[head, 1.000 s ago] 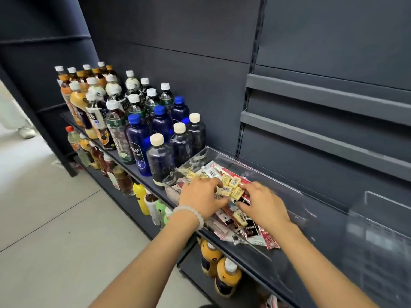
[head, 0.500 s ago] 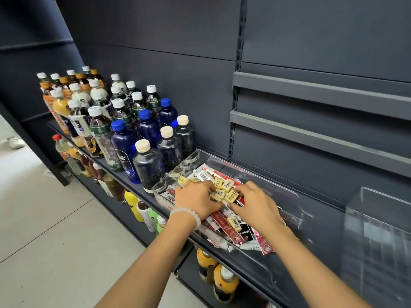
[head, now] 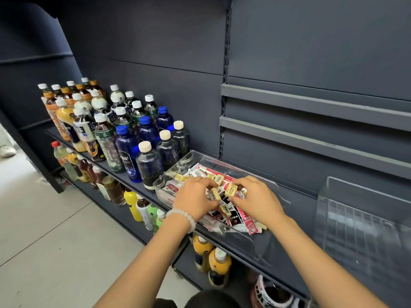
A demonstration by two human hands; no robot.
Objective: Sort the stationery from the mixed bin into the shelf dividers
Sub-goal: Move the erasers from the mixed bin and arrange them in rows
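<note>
A clear plastic bin (head: pixel 178 161) sits on the dark shelf, holding small yellow erasers (head: pixel 219 179) and red, black and white packets (head: pixel 246 221). Both my hands are inside it. My left hand (head: pixel 195 197), with a bead bracelet at the wrist, has its fingers curled round a yellow eraser (head: pixel 214 194). My right hand (head: pixel 255 200) pinches another yellow eraser (head: pixel 231 189) between thumb and fingers. The two hands almost touch over the pile. A clear divider (head: pixel 355 221) stands on the shelf to the right.
Several drink bottles (head: pixel 124 138) crowd the shelf left of the bin, the nearest one (head: pixel 149 165) against its wall. More bottles (head: pixel 213 263) stand on the lower shelf. Two grey rails (head: pixel 311 107) cross the back panel. Pale floor (head: pixel 44 230) lies to the left.
The camera drifted right, so the bottles slid left in view. Both hands stayed in the bin and gathered erasers; the right hand now has one lifted between its fingers.
</note>
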